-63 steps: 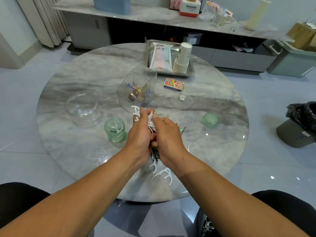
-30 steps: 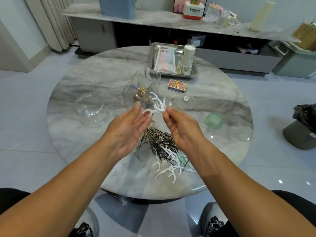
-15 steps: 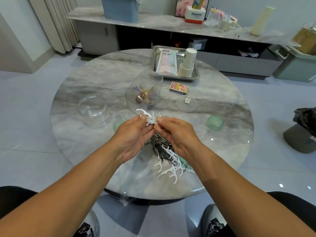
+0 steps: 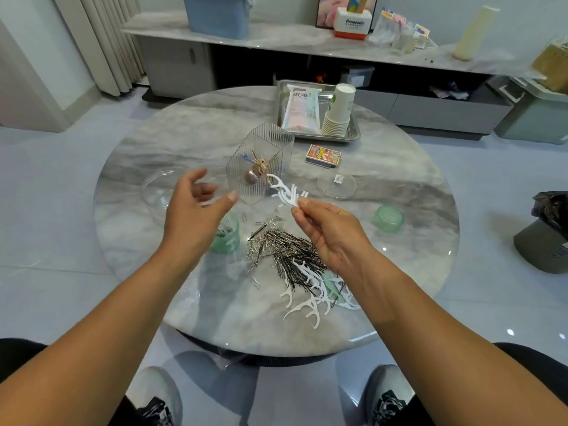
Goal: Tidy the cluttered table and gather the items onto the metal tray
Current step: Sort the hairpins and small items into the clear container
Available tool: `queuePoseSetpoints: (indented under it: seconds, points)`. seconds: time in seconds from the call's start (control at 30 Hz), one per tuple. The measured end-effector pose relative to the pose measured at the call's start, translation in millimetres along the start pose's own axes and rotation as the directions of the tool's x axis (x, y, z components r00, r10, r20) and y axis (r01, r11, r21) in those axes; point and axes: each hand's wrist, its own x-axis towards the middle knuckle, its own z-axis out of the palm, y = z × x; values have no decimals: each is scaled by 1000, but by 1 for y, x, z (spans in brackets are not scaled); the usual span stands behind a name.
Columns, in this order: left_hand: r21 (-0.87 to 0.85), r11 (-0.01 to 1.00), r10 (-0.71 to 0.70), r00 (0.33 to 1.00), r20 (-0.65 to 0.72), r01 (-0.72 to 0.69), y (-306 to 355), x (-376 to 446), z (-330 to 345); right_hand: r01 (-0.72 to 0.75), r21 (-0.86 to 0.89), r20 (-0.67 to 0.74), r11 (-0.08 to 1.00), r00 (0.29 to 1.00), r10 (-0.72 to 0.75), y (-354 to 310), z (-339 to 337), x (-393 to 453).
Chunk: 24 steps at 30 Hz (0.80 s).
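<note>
My right hand [image 4: 329, 229] pinches a small bunch of white floss picks [image 4: 285, 192] above the round marble table [image 4: 399, 272]. My left hand [image 4: 193, 216] hovers apart from it to the left, fingers relaxed and empty, over a green jar [image 4: 229, 238]. Below lies a heap of paper clips and black hairpins [image 4: 279, 244], with more white floss picks [image 4: 313, 299] near the front edge. The metal tray [image 4: 353, 132] at the far side holds a packet [image 4: 301, 109] and a stack of paper cups [image 4: 339, 109].
A ribbed clear box [image 4: 261, 167] with small items stands mid-table. A clear bowl [image 4: 156, 192] sits left, a clear lid [image 4: 336, 186] and green lid [image 4: 388, 218] right, a matchbox [image 4: 323, 155] near the tray. A long cabinet [image 4: 276, 47] runs behind.
My hands, joined on the floss picks half a second ago, have parted: the left hand let go and moved left, the right keeps the bunch and lifted slightly.
</note>
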Motion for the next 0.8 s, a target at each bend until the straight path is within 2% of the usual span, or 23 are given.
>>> queuePoseSetpoints:
  seconds: [0.07,0.13,0.23,0.33,0.4,0.43,0.5,0.6,0.7,0.8]
  points:
    - [182,983,34,999,9,-35,-15,3,-7,6,-22,-10,1000,1000,-6,0,-1,0]
    - [265,964,-17,997,79,-4,-30,-1,-5,16,-42,-15,999,1000,-16,0,-2,0]
    - [244,969,-96,978,186,48,-48,-10,4,32,-87,-6,996,999,-33,0,-2,-1]
    - [222,973,-96,986,136,64,-56,-14,8,51,-196,41,979,998,-43,0,-2,-4]
    - [239,971,-35,989,141,0,-48,-12,8,84,-315,107,945,993,-52,-1,-1,-7]
    - [257,965,5,982,190,-55,-41,-12,8,107,-372,143,922,988,-57,-1,0,-8]
    - [274,949,51,936,349,-154,-25,-11,6,147,-462,199,875,978,-59,-5,3,-11]
    - [232,962,-2,843,538,-146,-6,-17,2,195,-580,244,791,968,-59,-14,6,-15]
    - [261,958,-68,794,604,-116,-1,-24,2,223,-661,256,716,965,-65,-24,7,-18]
    - [275,958,-103,800,592,-80,-1,-25,3,219,-715,227,664,971,-75,-31,3,-18]
